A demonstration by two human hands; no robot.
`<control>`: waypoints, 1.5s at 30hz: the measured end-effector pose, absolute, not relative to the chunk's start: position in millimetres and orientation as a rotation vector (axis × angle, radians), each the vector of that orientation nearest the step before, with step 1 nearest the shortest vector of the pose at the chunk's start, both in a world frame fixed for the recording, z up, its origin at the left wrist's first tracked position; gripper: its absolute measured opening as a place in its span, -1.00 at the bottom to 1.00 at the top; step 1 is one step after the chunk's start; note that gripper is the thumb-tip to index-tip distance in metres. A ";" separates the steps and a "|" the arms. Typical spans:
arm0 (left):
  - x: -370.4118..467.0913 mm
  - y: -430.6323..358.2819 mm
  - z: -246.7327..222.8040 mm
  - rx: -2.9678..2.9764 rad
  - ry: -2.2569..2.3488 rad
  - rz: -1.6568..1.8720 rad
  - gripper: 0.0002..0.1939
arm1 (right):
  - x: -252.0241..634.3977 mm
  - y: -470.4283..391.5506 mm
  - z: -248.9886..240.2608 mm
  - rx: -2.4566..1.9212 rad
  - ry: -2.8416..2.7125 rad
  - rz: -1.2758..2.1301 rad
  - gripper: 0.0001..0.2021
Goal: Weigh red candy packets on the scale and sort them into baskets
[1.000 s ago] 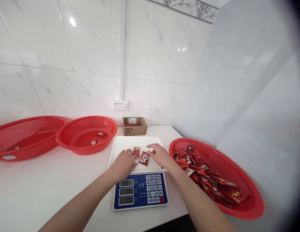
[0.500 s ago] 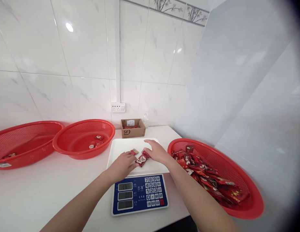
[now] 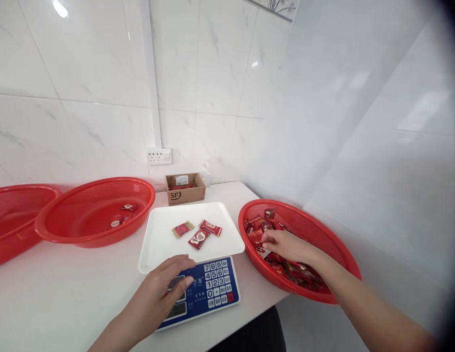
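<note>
My left hand (image 3: 165, 286) hovers over the blue keypad panel of the weighing scale (image 3: 222, 283), fingers stretched and thumb apart, holding nothing; it covers part of the displays. On the scale's white pan (image 3: 157, 244) lie three small wrapped packets: a pinkish one with gold ends (image 3: 183, 229), a dark red one with a white label (image 3: 198, 238) and a red one (image 3: 210, 228) touching or nearly touching it. Over the right red basket, my right hand (image 3: 288, 244) reaches down to a heap of red packets (image 3: 255, 238). Its fingers are bent and slightly apart, with nothing visible between them.
The right red basket (image 3: 335, 247) stands close against the pan's right side. To the left are a second red basket (image 3: 80, 195) with a few packets and a third red basket (image 3: 14, 195). A cardboard box (image 3: 187, 194) sits behind the pan, near the tiled wall.
Both hands have left the packets on the pan. My right hand has moved right into the basket; my left has drawn back over the keypad. The view has shifted to the right.
</note>
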State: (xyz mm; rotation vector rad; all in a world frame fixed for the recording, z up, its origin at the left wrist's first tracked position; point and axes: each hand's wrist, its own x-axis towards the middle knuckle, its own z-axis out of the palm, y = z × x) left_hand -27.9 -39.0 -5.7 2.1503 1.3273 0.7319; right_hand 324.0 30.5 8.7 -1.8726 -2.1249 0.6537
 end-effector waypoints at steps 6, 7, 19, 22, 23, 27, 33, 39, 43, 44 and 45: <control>-18.6 -40.5 -8.7 2.131 1.298 0.686 -0.69 | 334.9 24.5 -12.1 -1.950 -2.197 0.714 -0.43; -17.3 -40.5 -9.1 2.130 1.290 0.677 -0.69 | 332.3 23.8 -14.0 -1.950 -2.211 0.706 -0.38; -25.9 -38.0 -15.1 2.102 1.356 0.712 -0.65 | 352.1 45.8 14.4 -1.993 -1.992 0.355 -0.79; -25.8 -36.8 -12.7 2.109 1.348 0.720 -0.65 | 358.5 47.5 19.9 -2.041 -1.903 0.261 -0.78; -25.2 -36.5 -11.1 2.111 1.345 0.720 -0.65 | 359.9 47.4 19.7 -2.063 -1.870 0.222 -0.78; -20.7 -36.2 -3.5 2.120 1.326 0.727 -0.67 | 357.6 43.5 13.0 -2.164 -1.746 0.028 -0.58; -10.5 -35.6 2.4 2.139 1.251 0.737 -0.68 | 327.1 31.7 -10.2 -2.078 -2.086 0.062 -0.55; -5.0 -34.5 9.0 2.173 1.177 0.694 -0.68 | 310.9 32.8 -26.3 -2.067 -2.310 0.288 -0.41; -7.0 -32.7 10.1 2.193 1.154 0.682 -0.67 | 311.9 37.0 -29.0 -2.117 -2.277 0.334 -0.38; -8.0 -32.1 9.8 2.199 1.151 0.681 -0.67 | 312.9 38.0 -28.6 -2.122 -2.267 0.352 -0.44; -9.0 -31.5 9.6 2.205 1.148 0.677 -0.67 | 314.0 39.0 -27.3 -2.121 -2.256 0.371 -0.51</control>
